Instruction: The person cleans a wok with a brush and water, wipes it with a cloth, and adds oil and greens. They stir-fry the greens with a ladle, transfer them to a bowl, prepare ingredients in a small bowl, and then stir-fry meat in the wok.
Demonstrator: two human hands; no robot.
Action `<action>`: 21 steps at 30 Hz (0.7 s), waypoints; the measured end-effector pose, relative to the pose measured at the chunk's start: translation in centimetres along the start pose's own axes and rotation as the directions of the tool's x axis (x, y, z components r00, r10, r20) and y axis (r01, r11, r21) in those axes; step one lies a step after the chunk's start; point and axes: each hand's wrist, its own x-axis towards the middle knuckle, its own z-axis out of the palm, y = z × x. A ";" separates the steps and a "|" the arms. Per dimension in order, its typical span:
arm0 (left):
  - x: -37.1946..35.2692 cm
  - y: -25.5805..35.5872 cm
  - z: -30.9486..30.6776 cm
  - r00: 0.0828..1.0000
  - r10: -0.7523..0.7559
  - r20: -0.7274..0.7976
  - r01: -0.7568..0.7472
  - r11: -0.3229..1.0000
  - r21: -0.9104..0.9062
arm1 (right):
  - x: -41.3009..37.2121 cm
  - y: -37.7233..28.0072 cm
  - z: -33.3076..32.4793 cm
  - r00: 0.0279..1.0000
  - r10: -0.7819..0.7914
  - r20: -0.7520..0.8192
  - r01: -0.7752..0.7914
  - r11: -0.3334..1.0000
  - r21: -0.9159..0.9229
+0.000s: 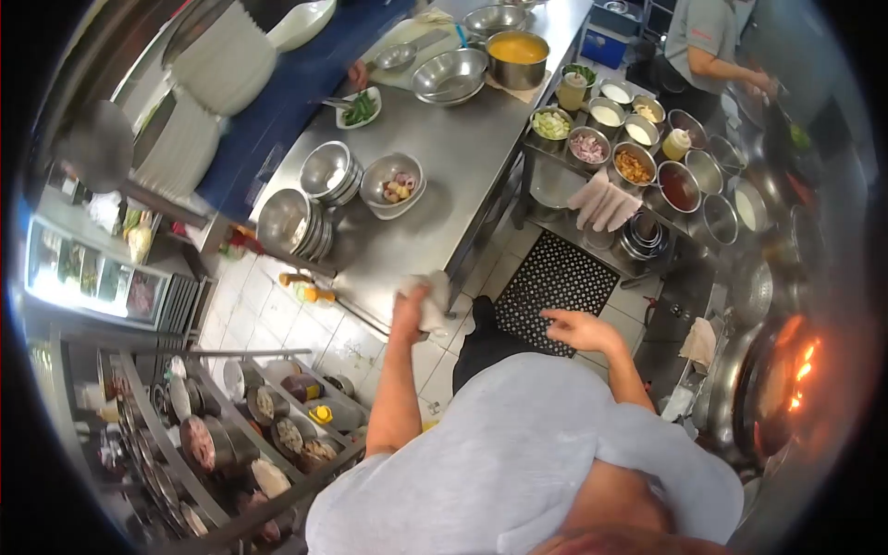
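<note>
Two hands: left hand (410, 313) clenches rag (435, 291) on steel counter (444, 176); right hand (575, 328) splayed, empty. Flaming wok (772, 388) may scorch elbow.

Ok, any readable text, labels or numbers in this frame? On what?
None legible.
Red mark on the co-worker's shirt: too small to read.
Labels on the packages at far left: blurred.
No readable marking on the blue box.
No print on the cloth in the left hand.
</note>
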 end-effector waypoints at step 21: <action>22.1 13.2 -5.1 0.931 0.340 -0.134 -0.207 0.793 0.573 | 16.3 0.0 -14.0 0.797 0.070 -0.600 -0.194 0.970 -0.145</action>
